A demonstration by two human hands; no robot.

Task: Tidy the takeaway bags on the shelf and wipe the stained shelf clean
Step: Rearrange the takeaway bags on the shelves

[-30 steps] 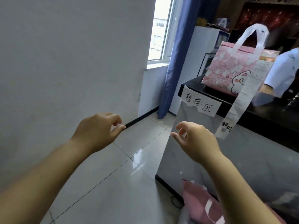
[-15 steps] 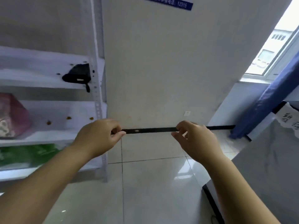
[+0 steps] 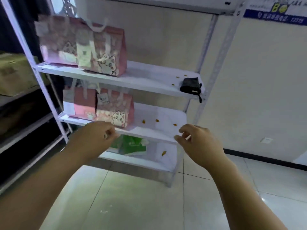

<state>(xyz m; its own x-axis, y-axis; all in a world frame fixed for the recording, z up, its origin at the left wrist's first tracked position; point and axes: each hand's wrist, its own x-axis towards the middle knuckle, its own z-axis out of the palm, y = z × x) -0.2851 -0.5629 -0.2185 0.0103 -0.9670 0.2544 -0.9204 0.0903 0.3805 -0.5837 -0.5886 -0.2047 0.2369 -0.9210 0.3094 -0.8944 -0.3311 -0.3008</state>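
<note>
A white metal shelf unit (image 3: 149, 82) stands ahead with several boards. Pink cat-print takeaway bags (image 3: 103, 52) sit at the left of the upper board. More pink bags (image 3: 114, 108) sit at the left of the middle board. A green bag (image 3: 132, 146) lies on the lower board. A folded dark cloth (image 3: 190, 86) rests at the upper board's right end. Orange-brown stains (image 3: 157, 120) dot the boards. My left hand (image 3: 94, 138) and my right hand (image 3: 197, 145) hover in front of the middle board's edge, fingers loosely curled, holding nothing.
A dark rack with a cardboard box (image 3: 13, 73) stands at the left. A pale wall (image 3: 265, 80) with a blue sign (image 3: 274, 17) is to the right. Light floor tiles (image 3: 141, 196) spread below the shelf.
The view swung left from a counter with a pink bag, past a bare wall, to the shelf. Both hands kept the same raised pose, holding nothing.
</note>
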